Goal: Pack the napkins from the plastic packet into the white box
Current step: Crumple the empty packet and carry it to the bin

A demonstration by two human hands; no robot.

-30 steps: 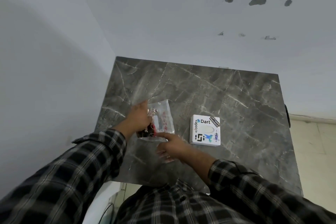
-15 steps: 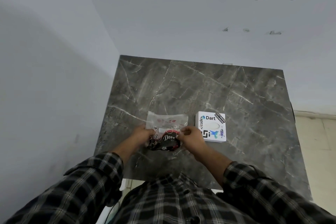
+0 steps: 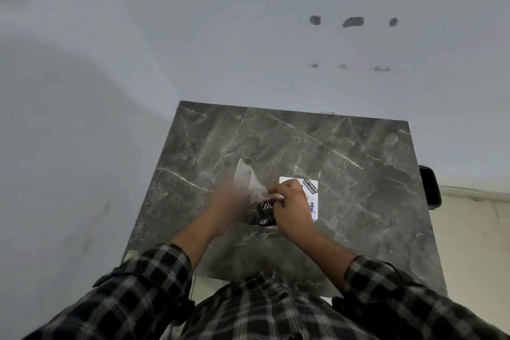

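Head view: both hands clamped on plastic packet (image 3: 252,188) over tabletop (image 3: 358,174), left hand (image 3: 225,205) blurred, right hand (image 3: 291,205) pinching its top edge, covering part of white box (image 3: 313,196). Packet looks light, floppy, slippery; best pinched at the opening.
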